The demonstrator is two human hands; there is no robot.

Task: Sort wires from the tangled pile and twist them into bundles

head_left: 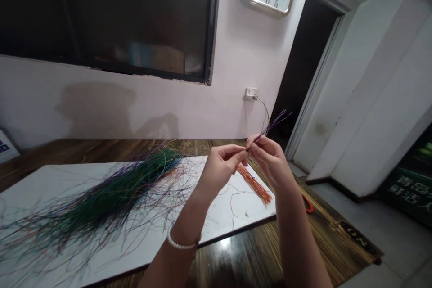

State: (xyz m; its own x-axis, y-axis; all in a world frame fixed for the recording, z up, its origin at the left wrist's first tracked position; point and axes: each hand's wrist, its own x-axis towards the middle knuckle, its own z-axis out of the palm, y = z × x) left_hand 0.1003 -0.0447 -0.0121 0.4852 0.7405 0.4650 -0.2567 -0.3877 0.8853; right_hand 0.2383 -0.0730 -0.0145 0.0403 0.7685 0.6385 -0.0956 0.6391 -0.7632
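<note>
Thin purple wires (pixel 278 120) slant upward above the white board (pixel 221 218), where a tangled green bundle (pixel 114 193) and a straighter orange bundle (pixel 254 184) lie.

The light is moderate and uneven: the pale wall (pixel 189 112) shows a soft pinkish-grey cast, while the window (pixel 118 13) at upper left and the doorway (pixel 300 49) right of centre sink to near black. Broad, soft-edged shadows fall on the wall at left and centre. A small white glare sits on the dark counter (pixel 236 261) at bottom centre, and the clock rim glints at the top. Fine strands (pixel 111 198) at left smear together, softest toward the left edge. Wide-angle stretch tilts the lines at right; the lower right is dim and soft.
</note>
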